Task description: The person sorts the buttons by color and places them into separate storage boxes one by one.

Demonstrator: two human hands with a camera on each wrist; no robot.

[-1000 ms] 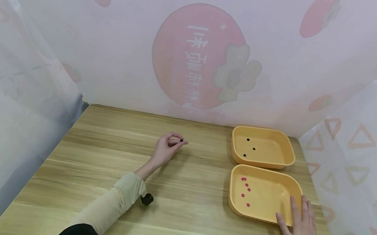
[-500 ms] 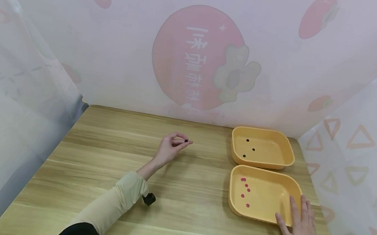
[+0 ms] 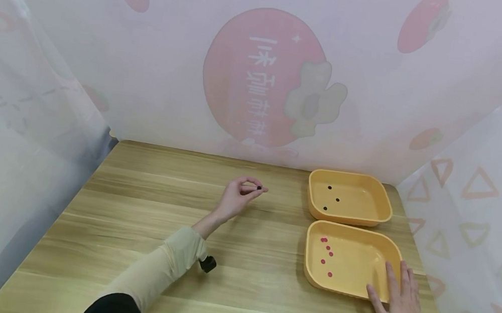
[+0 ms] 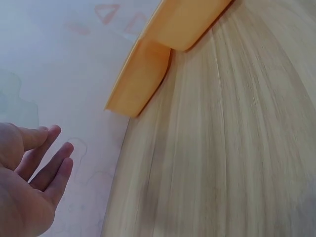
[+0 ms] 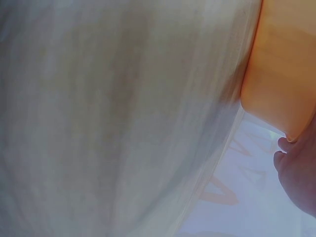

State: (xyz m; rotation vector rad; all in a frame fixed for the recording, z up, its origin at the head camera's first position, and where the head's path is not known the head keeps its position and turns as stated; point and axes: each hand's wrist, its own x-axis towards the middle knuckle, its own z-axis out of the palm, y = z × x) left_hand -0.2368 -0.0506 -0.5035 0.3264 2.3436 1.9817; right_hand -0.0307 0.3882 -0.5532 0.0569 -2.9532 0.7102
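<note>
Above the middle of the table, my left hand (image 3: 237,197) pinches a small round black piece (image 3: 259,188) between thumb and index finger. The left wrist view shows the same hand (image 4: 34,177), but the piece is hidden there. My right hand (image 3: 402,304) rests with spread, relaxed fingers on the right front corner of the nearer yellow tray (image 3: 356,291). Several small red round pieces (image 3: 328,247) lie along that tray's left side. Behind it, the farther yellow tray (image 3: 367,198) holds three small black round pieces (image 3: 337,200).
Both trays stand close together at the right of the wood-grain table (image 3: 257,278). A pale printed curtain (image 3: 159,77) hangs right behind the table's back edge and along both sides. A small black device (image 3: 208,263) sits at the left cuff.
My left hand, still pinching the black piece, has moved a little to the right toward the trays. The right hand and the trays stay where they were.
</note>
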